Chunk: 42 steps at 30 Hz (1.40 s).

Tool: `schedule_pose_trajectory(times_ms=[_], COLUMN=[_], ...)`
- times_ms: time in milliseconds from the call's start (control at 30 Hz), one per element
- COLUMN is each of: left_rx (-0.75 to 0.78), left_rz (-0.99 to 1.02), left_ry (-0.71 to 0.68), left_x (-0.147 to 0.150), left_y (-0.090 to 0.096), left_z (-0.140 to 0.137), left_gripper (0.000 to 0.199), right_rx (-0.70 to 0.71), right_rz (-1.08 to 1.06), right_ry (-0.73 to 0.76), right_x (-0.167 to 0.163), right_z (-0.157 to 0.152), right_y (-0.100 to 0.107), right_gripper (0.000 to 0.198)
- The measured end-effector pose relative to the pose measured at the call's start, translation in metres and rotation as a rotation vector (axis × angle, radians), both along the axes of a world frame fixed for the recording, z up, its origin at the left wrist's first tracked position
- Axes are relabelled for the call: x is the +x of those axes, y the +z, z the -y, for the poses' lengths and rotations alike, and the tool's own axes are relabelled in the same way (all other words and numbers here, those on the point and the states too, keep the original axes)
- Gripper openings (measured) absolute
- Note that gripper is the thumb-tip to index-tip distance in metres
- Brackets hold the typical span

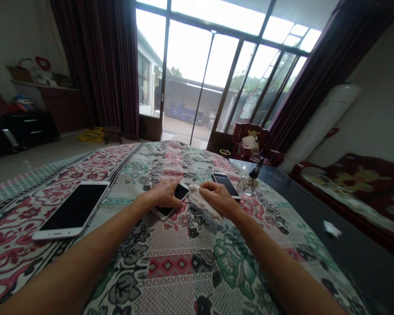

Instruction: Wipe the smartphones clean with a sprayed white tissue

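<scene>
My left hand (166, 192) grips a white-edged smartphone (181, 191) by its sides, thumb and fingers spanning the dark screen. The phone lies at a slant on the flowered tablecloth (170, 245), partly hidden under the hand. In my right hand (218, 196) a crumpled white tissue (200, 200) is pinched, its left end against the phone's right corner. Just beyond that hand rests a second white smartphone (226, 184), screen up. A larger white smartphone (72, 209) lies screen up at the left.
Right of the second phone stands a small clear bottle (249, 184) with a black top. A crumpled white scrap (332, 229) lies on the dark surface at the right. Beyond the table are a wooden chair (249, 139), a wooden sofa (357, 175) and glass doors.
</scene>
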<state>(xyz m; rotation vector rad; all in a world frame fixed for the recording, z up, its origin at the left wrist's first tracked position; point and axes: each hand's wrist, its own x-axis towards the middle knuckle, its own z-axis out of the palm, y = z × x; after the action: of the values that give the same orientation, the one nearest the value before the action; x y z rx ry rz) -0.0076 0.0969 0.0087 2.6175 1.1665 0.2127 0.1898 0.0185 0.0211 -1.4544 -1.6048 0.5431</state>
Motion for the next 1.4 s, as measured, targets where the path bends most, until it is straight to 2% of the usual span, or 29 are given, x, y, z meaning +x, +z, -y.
schedule_pose_trajectory(times_ms=[67, 133, 267, 333, 467, 633, 733, 967, 1200, 1400], left_rx=[-0.065, -0.091, -0.093, -0.071, -0.027, 0.018, 0.04, 0.061, 0.091, 0.081], left_rz=[-0.045, -0.049, -0.06, -0.054, 0.006, 0.042, 0.08, 0.099, 0.209, 0.197], left_ry=[-0.214, -0.287, -0.174, -0.146, -0.189, -0.235, -0.265, -0.25, -0.148, -0.112], left_x=[-0.006, -0.011, -0.011, -0.008, -0.004, -0.003, -0.002, 0.0, -0.014, -0.013], left_y=[0.009, 0.017, 0.02, 0.018, 0.011, 0.01, 0.012, 0.016, 0.02, 0.027], left_z=[0.0, 0.001, 0.005, 0.007, 0.007, 0.005, 0.006, 0.007, -0.002, 0.004], left_gripper=[0.101, 0.102, 0.102, 0.092, 0.077, 0.078, 0.078, 0.083, 0.082, 0.081], right_rx=[-0.001, 0.024, 0.117, 0.133, 0.156, 0.167, 0.119, 0.116, 0.111, 0.11], right_rz=[-0.03, -0.029, 0.055, 0.077, 0.084, 0.156, 0.175, 0.023, -0.099, -0.13], right_ry=[-0.028, -0.069, -0.123, -0.117, -0.107, -0.196, -0.192, -0.096, -0.032, -0.05], right_x=[0.002, 0.004, 0.004, 0.001, -0.004, -0.001, 0.001, -0.003, -0.017, -0.017], right_z=[-0.003, -0.007, -0.012, -0.013, -0.017, -0.021, -0.02, -0.019, -0.006, -0.007], right_y=[-0.002, -0.007, -0.017, -0.022, -0.028, -0.029, -0.029, -0.032, -0.029, -0.025], right_gripper=[0.021, 0.021, 0.021, 0.021, 0.021, 0.018, 0.017, 0.019, 0.021, 0.022])
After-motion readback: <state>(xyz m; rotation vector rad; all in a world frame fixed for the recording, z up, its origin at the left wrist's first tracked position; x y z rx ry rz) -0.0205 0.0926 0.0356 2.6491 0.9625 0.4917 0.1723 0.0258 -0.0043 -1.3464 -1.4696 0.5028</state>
